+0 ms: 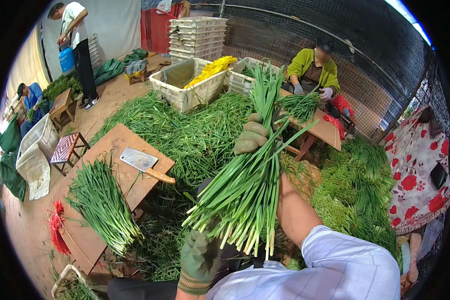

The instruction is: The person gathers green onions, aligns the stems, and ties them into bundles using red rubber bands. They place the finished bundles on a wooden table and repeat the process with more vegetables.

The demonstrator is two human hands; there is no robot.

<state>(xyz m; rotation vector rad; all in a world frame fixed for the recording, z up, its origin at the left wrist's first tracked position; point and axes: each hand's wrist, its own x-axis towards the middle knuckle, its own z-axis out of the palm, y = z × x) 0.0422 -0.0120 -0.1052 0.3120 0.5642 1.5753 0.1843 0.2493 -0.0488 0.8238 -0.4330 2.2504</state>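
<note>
My right hand (252, 135), in a green glove, is closed around the middle of a bundle of garlic chives (243, 183) held up before me, pale stem ends towards me. Below the stems on the left, my left hand (200, 251), in a green glove with a brown cuff, is close to the cut ends; its fingertips are partly hidden. A loose pile of chives (103, 200) lies on the wooden board (88, 245) at my left. On the board's far part rests a cleaver (146, 165) with a wooden handle. Red plastic ties (57, 228) hang at its left edge.
Heaped chives (180, 131) cover the floor ahead; tidier bundles (354, 198) lie at right. Beyond stand white plastic crates (189, 90). A co-worker (313, 71) sits handling chives at another board (322, 129). A standing person (78, 45) holds a blue sprayer (66, 60); another person (33, 103) sits far left.
</note>
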